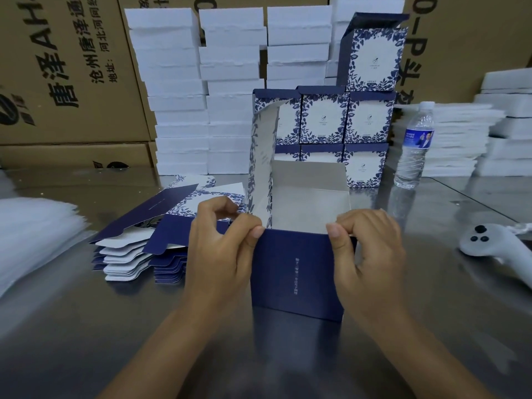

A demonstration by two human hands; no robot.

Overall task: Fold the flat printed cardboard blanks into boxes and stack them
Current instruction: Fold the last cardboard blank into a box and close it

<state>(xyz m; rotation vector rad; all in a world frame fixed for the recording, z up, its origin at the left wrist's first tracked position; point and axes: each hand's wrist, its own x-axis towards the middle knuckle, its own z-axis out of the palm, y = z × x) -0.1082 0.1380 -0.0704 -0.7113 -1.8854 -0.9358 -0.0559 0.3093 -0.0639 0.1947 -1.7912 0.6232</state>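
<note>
Two hands work on one half-folded box [296, 272], which stands on the steel table [86, 326] just in front of the stack of finished boxes [324, 119]. Its near wall is plain navy with a thin line of white lettering running down it. The inside is bare white and the top is open. On its left side a tall flap stands upright, white inside with blue leaf print along its edges. Our left hand [221, 249] pinches the near wall's upper left corner, thumb on the navy edge and fingers curled at the side. Our right hand [371, 249] grips the upper right corner the same way. The finished boxes each show a white square framed by blue leaves, with a navy band on top. Left of the stack and nearer to us lies a fanned pile of flat blanks [161, 214], navy and leaf-printed. Right of the stack stands a water bottle [414, 145].
</note>
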